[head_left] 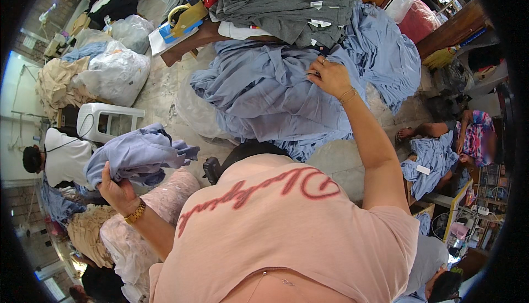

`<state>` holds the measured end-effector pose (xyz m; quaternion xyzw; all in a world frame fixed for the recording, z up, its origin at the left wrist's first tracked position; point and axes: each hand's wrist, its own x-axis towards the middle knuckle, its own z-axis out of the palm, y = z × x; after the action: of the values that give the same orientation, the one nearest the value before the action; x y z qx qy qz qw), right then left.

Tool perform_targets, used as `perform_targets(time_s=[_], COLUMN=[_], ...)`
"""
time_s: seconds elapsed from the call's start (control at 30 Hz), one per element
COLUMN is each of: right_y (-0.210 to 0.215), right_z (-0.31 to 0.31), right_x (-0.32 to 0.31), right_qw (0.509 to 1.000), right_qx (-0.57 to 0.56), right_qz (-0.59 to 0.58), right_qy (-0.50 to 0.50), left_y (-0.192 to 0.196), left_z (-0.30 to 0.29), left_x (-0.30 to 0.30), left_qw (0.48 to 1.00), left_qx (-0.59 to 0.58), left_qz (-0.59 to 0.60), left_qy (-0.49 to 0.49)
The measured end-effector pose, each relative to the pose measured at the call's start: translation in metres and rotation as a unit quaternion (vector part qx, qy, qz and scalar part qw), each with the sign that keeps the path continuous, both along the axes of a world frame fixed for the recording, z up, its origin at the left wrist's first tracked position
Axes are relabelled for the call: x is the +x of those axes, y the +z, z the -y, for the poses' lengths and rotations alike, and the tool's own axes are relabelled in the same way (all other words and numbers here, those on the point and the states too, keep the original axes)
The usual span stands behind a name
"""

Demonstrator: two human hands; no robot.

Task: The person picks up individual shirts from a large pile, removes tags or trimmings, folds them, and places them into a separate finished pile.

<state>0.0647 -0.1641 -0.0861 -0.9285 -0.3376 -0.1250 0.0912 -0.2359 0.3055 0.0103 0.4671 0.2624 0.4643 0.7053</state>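
- Out at the person's left side, the left hand [114,188] clutches a bunched light-blue garment [138,154], fingers curled tight into its folds.
- Ahead, the right hand [330,77] presses into a heap of light-blue cloth [264,99], fingertips pinching a fold.
- Behind that heap lies a stack of folded grey garments [286,2].
- A white plastic stool [102,120] stands beside stuffed clear bags [115,71].

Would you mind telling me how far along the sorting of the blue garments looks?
Done: one blue bundle is lifted clear in the left hand. In hand: the right hand has a grip on the blue heap. Left: most of that heap is unsorted, and the grey stack lies untouched.
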Motion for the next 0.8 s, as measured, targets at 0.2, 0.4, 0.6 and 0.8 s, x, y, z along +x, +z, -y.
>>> perform_targets(time_s=[0.2, 0.4, 0.6, 0.8], right_y=[-0.002, 0.009, -0.015, -0.029], right_z=[0.004, 0.017, 0.008, -0.015], right_x=[0.002, -0.006, -0.01, -0.009], right_qw=[0.999, 0.985, 0.986, 0.99], right_qx=[-0.032, 0.144, 0.143, 0.127], right_qz=[-0.001, -0.062, -0.083, -0.017], right_qy=[0.005, -0.074, 0.001, -0.053], left_y=[-0.004, -0.005, -0.016, 0.018], left_z=[-0.004, -0.005, -0.007, 0.029], left_x=[-0.001, -0.004, -0.012, 0.014], left_qw=[0.999, 1.0, 0.992, 0.999], left_qx=[0.05, -0.024, 0.097, 0.012], left_qz=[-0.02, -0.002, -0.085, 0.005], left_qy=[-0.001, -0.004, 0.011, 0.032])
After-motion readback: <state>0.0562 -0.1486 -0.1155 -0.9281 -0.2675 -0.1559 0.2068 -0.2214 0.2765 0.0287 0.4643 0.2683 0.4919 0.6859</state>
